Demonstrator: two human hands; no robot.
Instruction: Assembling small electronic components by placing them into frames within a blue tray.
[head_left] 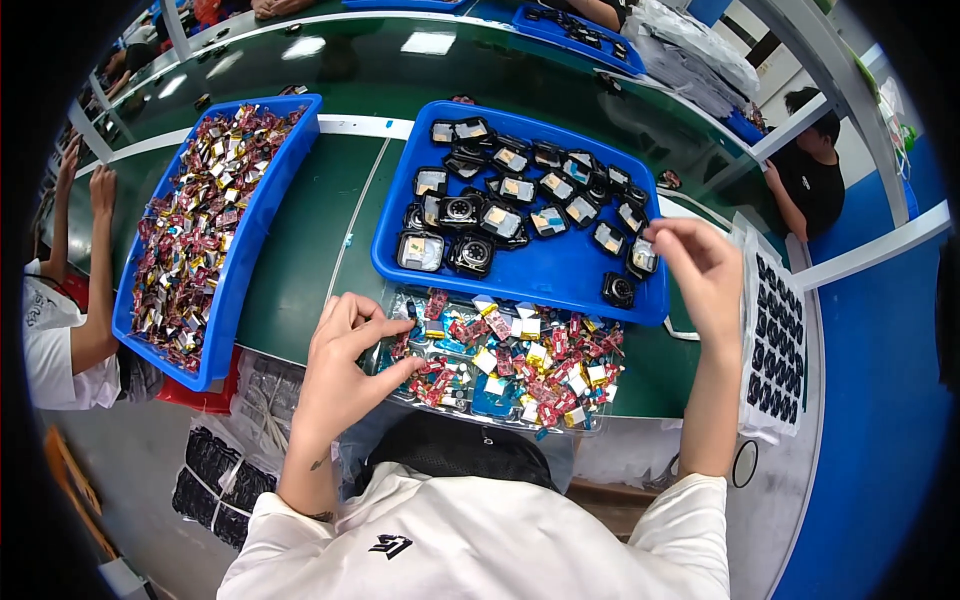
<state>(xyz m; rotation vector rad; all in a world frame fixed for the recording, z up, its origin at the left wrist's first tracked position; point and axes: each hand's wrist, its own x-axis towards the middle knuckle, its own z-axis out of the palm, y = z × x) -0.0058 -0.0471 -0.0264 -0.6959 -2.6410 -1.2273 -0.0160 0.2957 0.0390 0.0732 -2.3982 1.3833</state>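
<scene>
My left hand (348,362) is over the left end of a clear plastic tray (455,400), thumb and forefinger apart with nothing between them. Small red circuit boards with white and yellow parts (540,365) are heaped in that tray. Beyond it stands a blue tray (560,285) holding many black watch cases (514,190), some showing a pale inside and some a round sensor back. My right hand (703,265) is at that tray's right rim. Its fingers are bent, the tips close together beside a tilted watch case (643,256); what they hold is hidden.
Left of me, another blue tray (262,215) is full of similar red boards. A sheet of black parts (775,345) lies at the right. Bundled black pieces (212,480) lie low on the left. Co-workers sit at left (75,330) and far right (808,180).
</scene>
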